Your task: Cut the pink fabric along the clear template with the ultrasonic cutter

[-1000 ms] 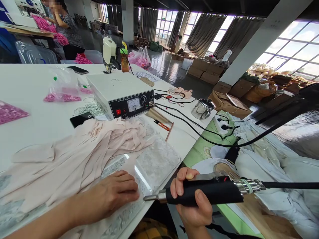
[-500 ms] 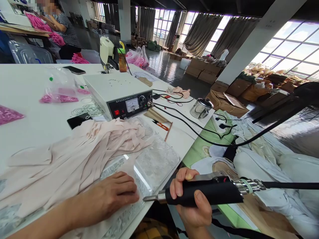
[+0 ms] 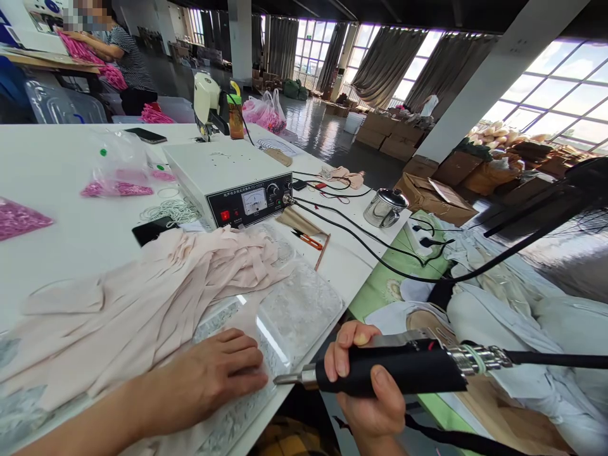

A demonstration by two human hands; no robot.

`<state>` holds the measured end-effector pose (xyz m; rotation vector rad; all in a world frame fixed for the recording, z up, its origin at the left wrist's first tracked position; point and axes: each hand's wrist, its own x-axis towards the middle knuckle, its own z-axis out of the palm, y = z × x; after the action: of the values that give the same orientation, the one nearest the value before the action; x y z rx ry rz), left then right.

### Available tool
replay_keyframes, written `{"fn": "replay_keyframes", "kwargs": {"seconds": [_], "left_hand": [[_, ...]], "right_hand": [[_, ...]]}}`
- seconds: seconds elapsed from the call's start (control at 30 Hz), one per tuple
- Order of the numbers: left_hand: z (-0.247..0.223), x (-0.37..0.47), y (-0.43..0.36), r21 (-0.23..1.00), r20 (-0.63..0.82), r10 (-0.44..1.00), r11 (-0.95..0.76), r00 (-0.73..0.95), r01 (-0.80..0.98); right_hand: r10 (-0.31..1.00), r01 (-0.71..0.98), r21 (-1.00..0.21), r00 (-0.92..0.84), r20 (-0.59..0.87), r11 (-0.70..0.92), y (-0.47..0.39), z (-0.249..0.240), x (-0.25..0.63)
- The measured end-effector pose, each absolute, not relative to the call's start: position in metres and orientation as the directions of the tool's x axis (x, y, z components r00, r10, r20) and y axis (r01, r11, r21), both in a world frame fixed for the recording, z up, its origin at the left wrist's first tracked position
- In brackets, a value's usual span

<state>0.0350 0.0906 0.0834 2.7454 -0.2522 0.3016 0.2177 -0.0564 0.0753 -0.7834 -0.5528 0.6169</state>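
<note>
A black corded tool (image 3: 418,370) is clamped in the right hand (image 3: 368,411), held level presumably so that its metal tip (image 3: 288,379) is aimed just beside the left hand (image 3: 213,373), which is laid palm down, fingers together, on pale pink cloth (image 3: 156,285) also heaped beyond it, probably for steadiness; whether any is pinched cannot be told.

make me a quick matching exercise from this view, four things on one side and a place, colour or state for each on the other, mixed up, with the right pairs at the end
Column one
1. left hand
2. right hand
3. thread snips
4. glass mug

Column two
A. orange-handled
B. gripping the black handheld tool
C. see-through, with its lid on
D. palm down over the pale pink fabric strips

Right pairs: 1-D, 2-B, 3-A, 4-C
</note>
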Motion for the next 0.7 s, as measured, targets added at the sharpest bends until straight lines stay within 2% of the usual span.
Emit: {"fn": "replay_keyframes", "kwargs": {"seconds": [0.2, 0.57, 0.7], "left_hand": [[0.0879, 0.0348, 0.0897, 0.325, 0.254, -0.148, -0.918, 0.956, -0.228], [0.0869, 0.0335, 0.0876, 0.308, 0.198, -0.180, -0.922, 0.964, -0.235], [0.0880, 0.0354, 0.0873, 0.315, 0.241, -0.163, -0.919, 0.957, -0.236]], "right_hand": [[0.673, -0.240, -0.788, 0.687, 0.274, 0.567, -0.0564, 0.0804, 0.2196], [0.698, -0.255, -0.793, 0.661, 0.276, 0.554, -0.0559, 0.0778, 0.2166], [0.708, -0.261, -0.792, 0.649, 0.279, 0.552, -0.0553, 0.0773, 0.2161]]}}
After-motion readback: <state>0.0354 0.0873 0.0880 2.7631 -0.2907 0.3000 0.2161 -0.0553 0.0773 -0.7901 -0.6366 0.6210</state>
